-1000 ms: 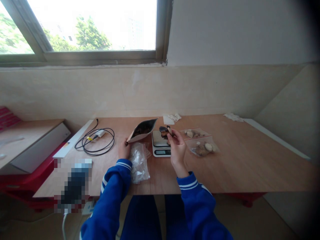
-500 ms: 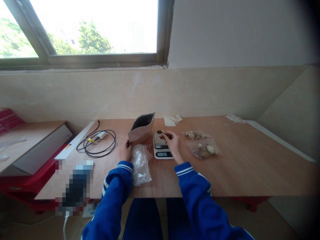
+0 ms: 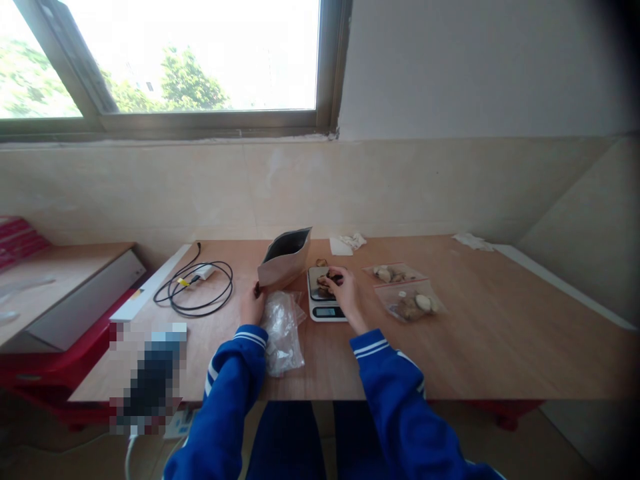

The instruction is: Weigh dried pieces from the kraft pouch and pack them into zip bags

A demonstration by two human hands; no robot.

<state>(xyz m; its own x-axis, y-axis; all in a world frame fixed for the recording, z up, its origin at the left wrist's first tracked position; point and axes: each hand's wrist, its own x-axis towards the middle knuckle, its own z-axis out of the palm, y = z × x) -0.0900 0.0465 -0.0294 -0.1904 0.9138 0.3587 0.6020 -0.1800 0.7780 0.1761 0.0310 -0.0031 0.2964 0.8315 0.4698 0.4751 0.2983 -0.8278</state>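
My right hand [image 3: 346, 293] is over the pan of a white digital kitchen scale [image 3: 327, 313], fingertips pinched on dried brown slices [image 3: 325, 285] that look like dried mushroom. Whether those slices rest on the pan I cannot tell. One more dried piece [image 3: 321, 263] lies at the scale's back edge. My left hand [image 3: 253, 305] is closed beside the pouch, with a small dark dried piece [image 3: 257, 289] showing at its fingertips. An open stand-up pouch [image 3: 284, 268], pale outside and dark inside, stands upright left of the scale. Clear plastic zip bags [image 3: 283, 333] lie in front of it.
Two zip bags of dried pieces [image 3: 411, 305] lie right of the scale. A coiled black cable [image 3: 193, 310] with a white plug is at the left. Crumpled tissue [image 3: 353, 241] lies at the back. A blurred-out dark object [image 3: 153, 373] sits by the left front edge.
My right hand has lowered slightly toward the pan, with the slices in its fingers. The loose dried piece now shows at the scale's back edge. My left hand stays by the pouch.
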